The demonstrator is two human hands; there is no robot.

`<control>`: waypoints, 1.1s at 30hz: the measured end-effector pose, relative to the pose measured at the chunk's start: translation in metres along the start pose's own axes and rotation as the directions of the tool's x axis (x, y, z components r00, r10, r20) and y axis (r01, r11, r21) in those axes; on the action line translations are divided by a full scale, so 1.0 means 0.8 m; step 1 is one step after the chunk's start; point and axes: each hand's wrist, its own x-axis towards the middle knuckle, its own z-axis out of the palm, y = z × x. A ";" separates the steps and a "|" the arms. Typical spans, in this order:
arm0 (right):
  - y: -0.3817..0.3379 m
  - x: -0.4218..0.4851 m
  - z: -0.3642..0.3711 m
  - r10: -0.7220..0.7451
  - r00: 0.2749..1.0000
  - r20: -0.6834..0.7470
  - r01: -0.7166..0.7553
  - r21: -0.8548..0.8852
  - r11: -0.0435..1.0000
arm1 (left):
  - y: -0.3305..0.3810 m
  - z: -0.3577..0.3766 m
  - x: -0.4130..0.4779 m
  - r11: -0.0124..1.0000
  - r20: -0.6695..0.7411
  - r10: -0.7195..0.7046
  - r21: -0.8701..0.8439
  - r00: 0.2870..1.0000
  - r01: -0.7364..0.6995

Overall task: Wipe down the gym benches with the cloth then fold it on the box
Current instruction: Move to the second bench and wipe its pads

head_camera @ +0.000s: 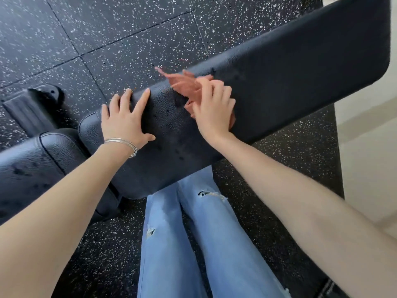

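Note:
A long black padded gym bench (290,67) runs from lower left to upper right across the view. My right hand (212,112) grips a bunched salmon-pink cloth (182,84) against the bench pad, with part of the cloth sticking out past the far edge. My left hand (126,119), with thin bracelets on the wrist, lies flat with fingers spread on the pad just left of the cloth. A second black pad, the seat section (32,168), adjoins at the lower left and shows wet spots.
Black rubber floor tiles (107,29) with white specks surround the bench. A black bench foot (32,108) sits on the floor at the left. My legs in light blue jeans (193,244) stand close under the bench. A pale wall or floor (365,147) borders the right.

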 end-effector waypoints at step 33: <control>-0.107 0.073 0.007 -0.267 0.932 0.245 0.284 -0.036 0.958 | -0.003 0.002 -0.022 0.983 -0.019 -0.165 -0.086 0.986 0.163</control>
